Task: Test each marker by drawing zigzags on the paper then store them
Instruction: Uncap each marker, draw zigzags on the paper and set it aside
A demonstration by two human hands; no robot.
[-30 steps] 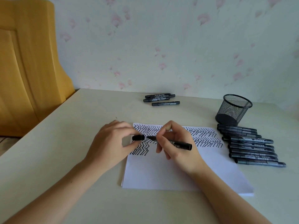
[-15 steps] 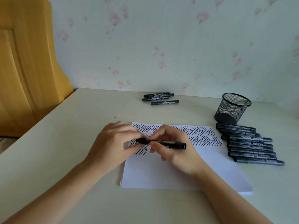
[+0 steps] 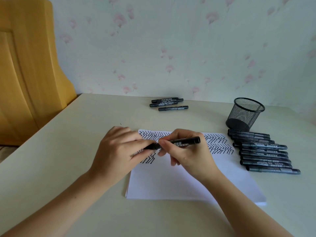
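Both hands — left hand (image 3: 119, 151), right hand (image 3: 186, 154) — pinch one marker (image 3: 181, 142) above paper (image 3: 171, 182); mesh cup (image 3: 244, 113) beside marker row (image 3: 263, 151)

marker (image 3: 181, 142) cap end hidden by hands (image 3: 118, 151), label print unreadable

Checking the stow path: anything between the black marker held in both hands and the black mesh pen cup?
Nothing visible blocks it. The black marker is held above the white paper; the black mesh pen cup stands open-topped at right, with the row of grey markers lying flat in front of it.
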